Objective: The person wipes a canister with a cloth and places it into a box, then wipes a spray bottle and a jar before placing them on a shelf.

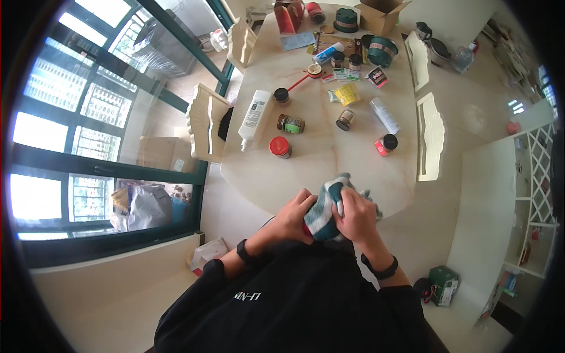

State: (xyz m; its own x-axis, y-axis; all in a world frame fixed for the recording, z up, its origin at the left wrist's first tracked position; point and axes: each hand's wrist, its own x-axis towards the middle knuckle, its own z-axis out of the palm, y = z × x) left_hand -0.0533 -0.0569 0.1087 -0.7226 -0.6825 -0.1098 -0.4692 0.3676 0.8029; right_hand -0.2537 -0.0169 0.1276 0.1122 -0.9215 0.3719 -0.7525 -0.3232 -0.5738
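At the near edge of the table, a green-and-white striped cloth (321, 213) is bunched between my hands. My right hand (356, 215) is closed on the cloth, its fingers pressing down into the folds. My left hand (292, 216) curls round the cloth's left side, gripping a thing mostly hidden by the cloth; only a bit of red shows by the thumb. Beyond my hands stand a jar with a red lid (281, 147), a jar with a green label (291, 123) lying on its side, a small dark-lidded jar (345, 120) and a red jar with a black lid (386, 145).
A white bottle (255, 120) lies at the left and a white spray can (385, 115) at the right of the marble table (318, 167). Farther back are a yellow packet (346, 94), green tubs (381, 52) and a cardboard box (381, 16). Cream chairs (206, 123) flank the table.
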